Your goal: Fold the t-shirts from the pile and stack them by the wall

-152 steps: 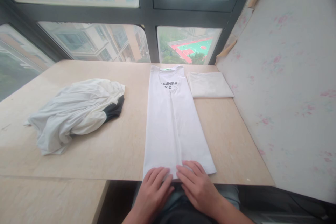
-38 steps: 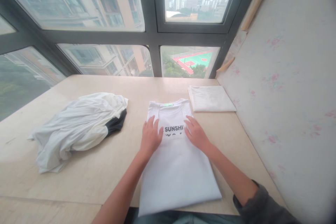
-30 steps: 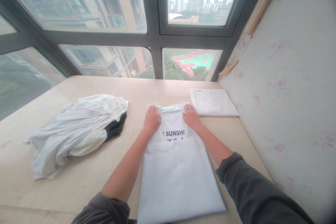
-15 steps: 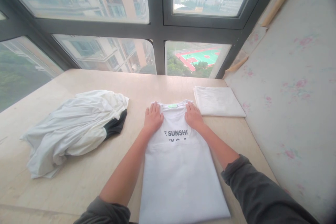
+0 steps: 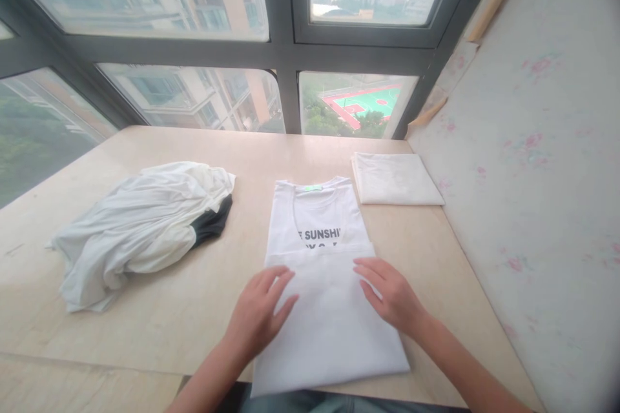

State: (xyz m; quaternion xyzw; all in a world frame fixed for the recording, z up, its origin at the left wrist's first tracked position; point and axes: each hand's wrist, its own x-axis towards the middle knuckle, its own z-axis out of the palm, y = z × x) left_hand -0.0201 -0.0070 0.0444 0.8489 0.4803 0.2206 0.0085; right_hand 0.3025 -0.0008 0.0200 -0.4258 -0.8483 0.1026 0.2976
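A white T-shirt [image 5: 324, 239] with black lettering lies on the table, its bottom part folded up over the middle. My left hand [image 5: 259, 313] rests flat and open on the left side of the folded-up part. My right hand [image 5: 390, 293] lies flat and open on its right side. The collar with a green label [image 5: 309, 188] points toward the window.
A crumpled pile of white and black clothes [image 5: 140, 226] sits on the left of the wooden table [image 5: 194, 316]. A neatly folded white garment [image 5: 394, 179] lies at the back right, by a floral-papered wall [image 5: 533, 174]. Windows run along the far edge.
My hands have drawn back from the shirt's collar to the edge of the folded-up part. Earlier the shirt lay long and the bottom was folded up.
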